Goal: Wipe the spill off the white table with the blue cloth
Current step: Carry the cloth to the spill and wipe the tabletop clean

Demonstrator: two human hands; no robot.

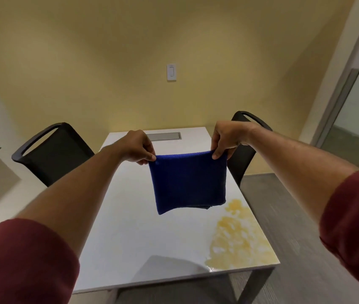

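Observation:
A folded blue cloth [188, 183] hangs in the air above the middle of the white table [134, 227]. My left hand [135, 148] pinches its top left corner and my right hand [225, 139] pinches its top right corner, so the top edge is stretched level between them. A yellow spill [237, 235] spreads over the table's near right part, from just below the cloth's lower right corner down to the front right edge. The cloth hides part of the table behind it and does not touch the spill.
Two dark chairs stand at the table, one on the left [51, 150] and one on the right [244, 154]. A grey cable hatch [165, 136] is set in the table's far end. A yellow wall with a switch [171, 72] rises behind; glass panels stand at right.

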